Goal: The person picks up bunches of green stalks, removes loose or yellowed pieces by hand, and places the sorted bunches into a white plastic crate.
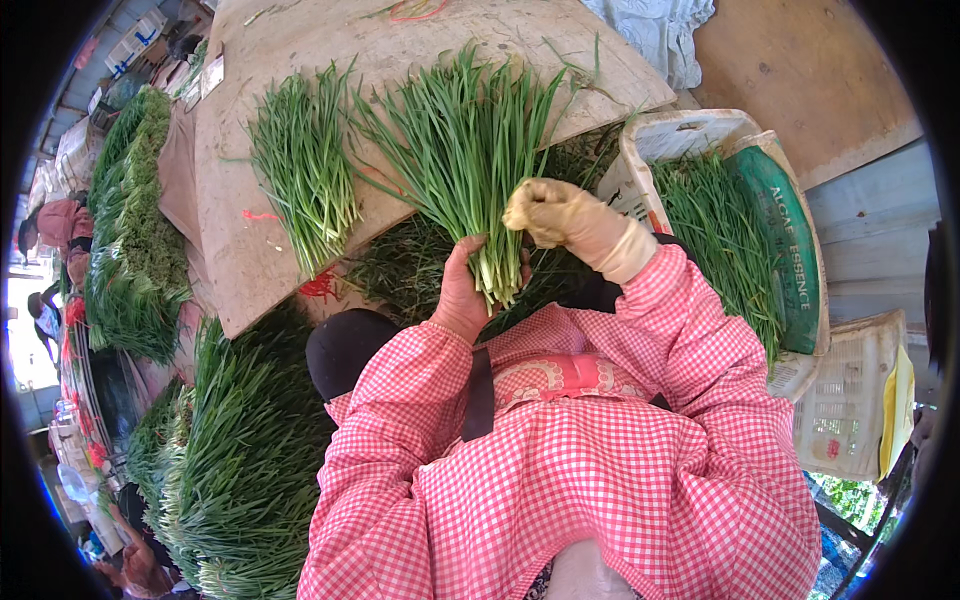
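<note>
Left hand (461,290), bare, out of a red-and-white checked sleeve (400,375): fingers wrapped round the pale stem end of a thick bunch of long, flat green leaves (465,150). Bunch held out past the worktop's near edge, stems toward the person, leaf tips fanned above the worktop; can't tell whether the tips touch it. Right hand (570,225), in a yellowish rubber glove, at the right side of the same bunch, just above the stem ends; fingers curled in, can't make out whether they pinch a stem.

Worktop (300,45): pale, worn board. Second, smaller bunch of green leaves with white stems (305,165) lies left of the held one, stem ends by the near edge, some way up from the near left corner. Tangled red strands (320,286) at that edge; loose dark leaves (405,265) below it.

Off the worktop's right corner, a white plastic crate (690,122) with a green printed panel (785,260) holds more green leaves (715,230). Big leafy heap (250,450) below the near left corner, another (130,230) beyond the left edge
</note>
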`<state>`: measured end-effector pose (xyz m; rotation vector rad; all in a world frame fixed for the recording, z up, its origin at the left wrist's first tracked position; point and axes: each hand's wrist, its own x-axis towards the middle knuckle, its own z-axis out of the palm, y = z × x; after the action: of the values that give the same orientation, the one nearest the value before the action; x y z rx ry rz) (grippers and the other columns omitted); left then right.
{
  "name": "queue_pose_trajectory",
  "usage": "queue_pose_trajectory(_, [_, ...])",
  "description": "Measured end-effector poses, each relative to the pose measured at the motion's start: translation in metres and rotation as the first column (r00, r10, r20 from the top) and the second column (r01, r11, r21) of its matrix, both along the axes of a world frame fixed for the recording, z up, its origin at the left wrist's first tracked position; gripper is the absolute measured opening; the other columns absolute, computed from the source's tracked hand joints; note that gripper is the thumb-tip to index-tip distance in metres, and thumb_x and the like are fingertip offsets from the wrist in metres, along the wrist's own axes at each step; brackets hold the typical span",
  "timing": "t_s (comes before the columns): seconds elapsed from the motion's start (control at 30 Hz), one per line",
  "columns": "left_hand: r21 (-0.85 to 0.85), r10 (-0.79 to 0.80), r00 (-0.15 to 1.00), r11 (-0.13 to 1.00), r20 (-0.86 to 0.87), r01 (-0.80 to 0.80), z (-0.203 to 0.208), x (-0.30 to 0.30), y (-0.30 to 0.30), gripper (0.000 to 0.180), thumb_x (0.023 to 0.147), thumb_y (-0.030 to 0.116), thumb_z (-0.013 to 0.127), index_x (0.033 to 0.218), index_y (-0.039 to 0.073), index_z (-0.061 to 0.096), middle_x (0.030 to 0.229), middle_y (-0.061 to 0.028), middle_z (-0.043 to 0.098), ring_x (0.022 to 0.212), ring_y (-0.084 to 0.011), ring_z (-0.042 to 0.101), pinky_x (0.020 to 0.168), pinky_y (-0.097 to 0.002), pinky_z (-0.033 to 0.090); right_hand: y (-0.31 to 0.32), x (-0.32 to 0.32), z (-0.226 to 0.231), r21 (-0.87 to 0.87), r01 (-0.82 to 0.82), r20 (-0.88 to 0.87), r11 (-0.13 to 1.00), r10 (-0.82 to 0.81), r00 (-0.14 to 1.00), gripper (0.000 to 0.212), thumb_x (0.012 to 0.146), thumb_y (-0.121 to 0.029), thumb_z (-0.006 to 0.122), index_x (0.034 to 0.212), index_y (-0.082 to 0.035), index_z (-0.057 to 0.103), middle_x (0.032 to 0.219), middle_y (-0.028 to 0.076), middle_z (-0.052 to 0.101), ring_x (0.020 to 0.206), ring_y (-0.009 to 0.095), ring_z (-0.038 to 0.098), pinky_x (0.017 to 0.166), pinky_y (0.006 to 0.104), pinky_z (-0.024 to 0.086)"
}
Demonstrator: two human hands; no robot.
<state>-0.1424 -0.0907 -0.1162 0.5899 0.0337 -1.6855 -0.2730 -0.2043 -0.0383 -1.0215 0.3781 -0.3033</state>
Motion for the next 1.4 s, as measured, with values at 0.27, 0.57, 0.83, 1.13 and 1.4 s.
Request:
queue_pose_trajectory(0.27, [-0.013,0.023,0.999,1.000,-0.033,-0.024,0.010,-0.005,-0.004,0.044,0.083,0.030,0.045,0.112,-0.002,0.051,0.099,-0.0159,0.061,0.080,-0.0236,0.062,0.071,-0.0381,0.054,-0.008,-0.049,-0.001,-0.478,-0.305,-0.379,0.824,0.120,0.918,0.016,0.086,-0.018,0.057,0.092,-0.004,0.054,0.081,0.003,0.056,0.068,0.009,0.046,0.062,0.0222,0.040])
queue_pose_trajectory(0.57, [0.036,0.033,0.999,0.999,0.021,-0.034,0.004,-0.005,-0.003,0.047,0.081,0.034,0.046,0.114,0.000,0.050,0.104,-0.0169,0.059,0.091,-0.0296,0.060,0.080,-0.0464,0.050,0.012,-0.001,-0.044,-0.048,0.067,-0.298,0.997,-0.078,0.952,0.043,0.080,-0.041,0.065,0.105,-0.007,0.057,0.095,0.004,0.061,0.087,0.014,0.056,0.075,0.0285,0.046])
queue_pose_trajectory(0.83, [0.028,0.055,0.998,0.998,0.030,-0.055,0.010,-0.003,-0.002,0.051,0.084,0.037,0.040,0.120,0.002,0.046,0.110,-0.0152,0.058,0.095,-0.0292,0.060,0.080,-0.0455,0.051,0.000,-0.011,-0.061,0.222,0.178,-0.146,0.959,-0.148,0.978,0.035,0.082,-0.008,0.058,0.116,-0.004,0.052,0.109,0.003,0.059,0.099,0.016,0.055,0.092,0.0291,0.041])
queue_pose_trajectory(1.13, [-0.021,-0.035,0.992,0.999,0.121,0.038,0.004,-0.010,0.002,0.063,0.084,0.053,0.046,0.126,0.007,0.042,0.117,-0.0148,0.053,0.107,-0.0311,0.053,0.092,-0.0550,0.041,0.006,-0.004,-0.062,-0.049,0.098,-0.118,0.994,-0.103,0.988,0.038,0.087,-0.017,0.057,0.122,-0.004,0.048,0.115,0.004,0.056,0.105,0.015,0.051,0.093,0.0291,0.040])
queue_pose_trajectory(1.4, [-0.048,-0.074,0.982,0.995,0.175,0.083,0.000,-0.008,0.002,0.037,0.084,0.020,0.052,0.117,0.004,0.046,0.108,-0.0132,0.057,0.096,-0.0262,0.059,0.080,-0.0437,0.053,0.011,-0.002,-0.066,-0.221,0.085,-0.173,0.972,-0.125,0.977,0.037,0.089,-0.014,0.051,0.124,-0.004,0.046,0.114,0.005,0.056,0.108,0.016,0.048,0.095,0.0291,0.037])
